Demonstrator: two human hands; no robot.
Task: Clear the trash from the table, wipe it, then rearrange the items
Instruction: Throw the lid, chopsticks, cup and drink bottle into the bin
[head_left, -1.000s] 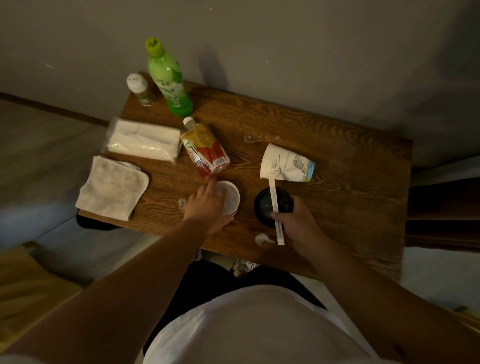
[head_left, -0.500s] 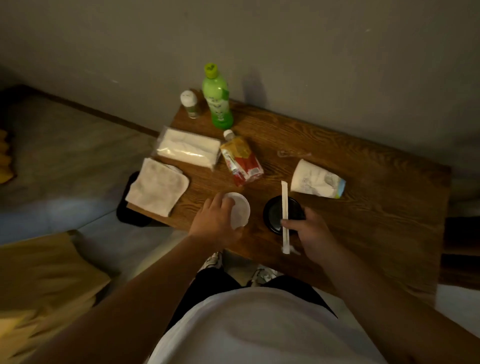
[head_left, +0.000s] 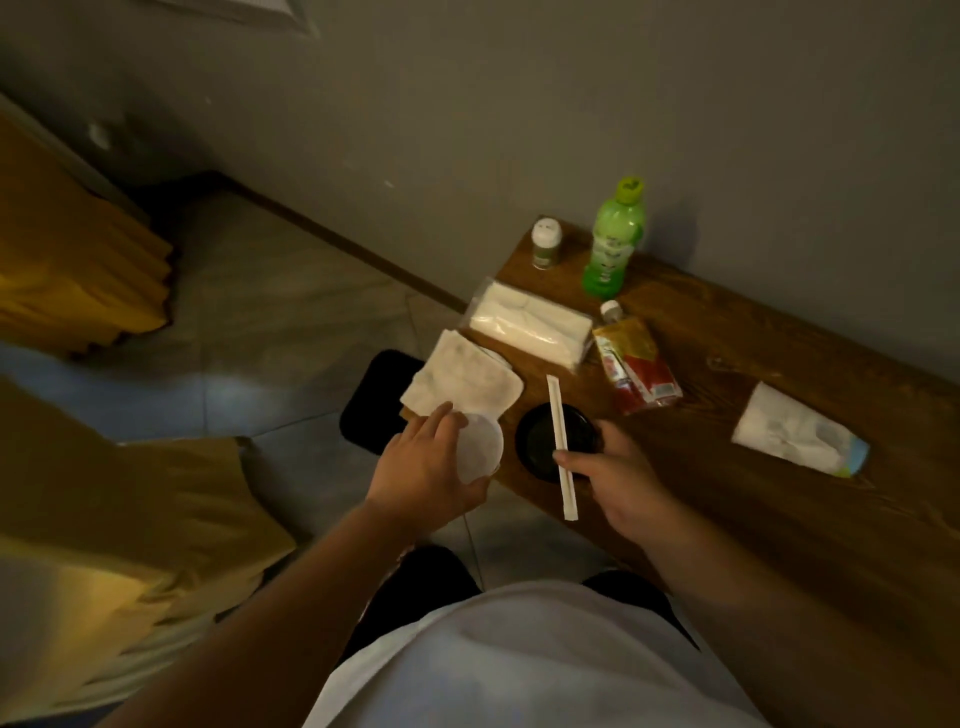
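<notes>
- Left hand (head_left: 423, 470): we record its fingers (head_left: 439, 415) clamped around a white round lid (head_left: 480, 451), held at the near left corner of the bench (head_left: 779, 499).
- Right hand (head_left: 621, 480): fingers closed on a black round lid (head_left: 540, 447) and a long white paper-wrapped straw (head_left: 561, 441), which lies across the lid and juts past the bench's near edge.
- Just beyond the left hand: a folded white cloth (head_left: 460, 387), overhanging the bench's left end.
- Behind the cloth: a clear-wrapped tissue pack (head_left: 530, 322), lying flat.
- Right of the tissue pack: a red and yellow spout pouch (head_left: 636, 366), lying flat, cap toward the wall.
- Far corner: a small white-capped shaker (head_left: 545, 244) and a green bottle (head_left: 613, 244), both upright, near each other.
- Well to the right: a paper cup (head_left: 795, 431) on its side.
- On the floor below the bench's left end: a black object (head_left: 371, 400); we cannot tell what it is.
</notes>
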